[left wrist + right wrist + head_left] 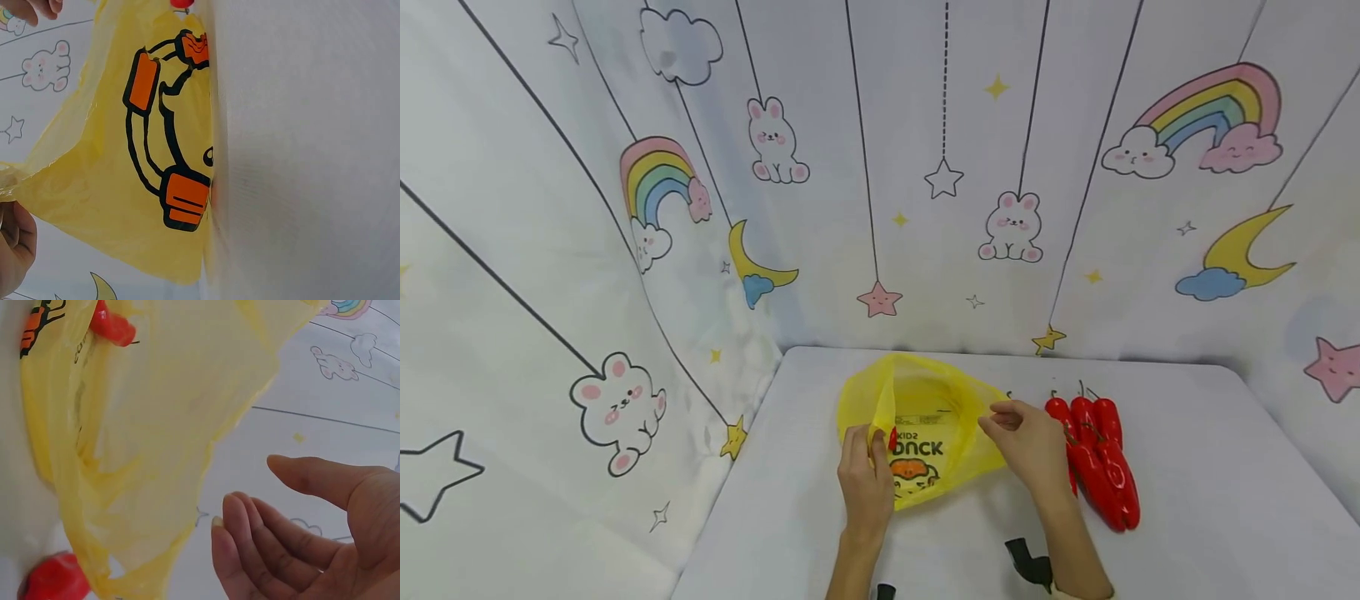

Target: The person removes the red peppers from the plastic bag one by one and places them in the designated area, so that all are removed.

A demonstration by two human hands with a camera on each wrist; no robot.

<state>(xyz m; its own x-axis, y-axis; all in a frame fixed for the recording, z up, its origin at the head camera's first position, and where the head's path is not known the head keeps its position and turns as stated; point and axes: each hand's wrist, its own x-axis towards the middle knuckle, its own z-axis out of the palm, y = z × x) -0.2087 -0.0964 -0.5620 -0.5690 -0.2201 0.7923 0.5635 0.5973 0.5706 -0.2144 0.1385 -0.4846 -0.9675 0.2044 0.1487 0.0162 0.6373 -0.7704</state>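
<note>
A thin yellow plastic bag (859,398) with a printed duck and lettering stands with its mouth spread on the table. My left hand (865,477) pinches the left rim of the bag between thumb and fingers. Beside the right rim is my right hand (1033,443), its fingers loosely bent; the right wrist view shows a gap between thumb and fingers with nothing held. Inside the bag lies a red pepper (114,326), partly hidden by the plastic. To the right of the right hand, several glossy red peppers (1101,479) lie in a group, some behind the wrist.
The white table (1210,467) reaches back to a white curtain (925,258) printed with rabbits, stars and rainbows. A black strap-like piece (1032,568) shows by the right forearm, another black piece (886,592) by the left.
</note>
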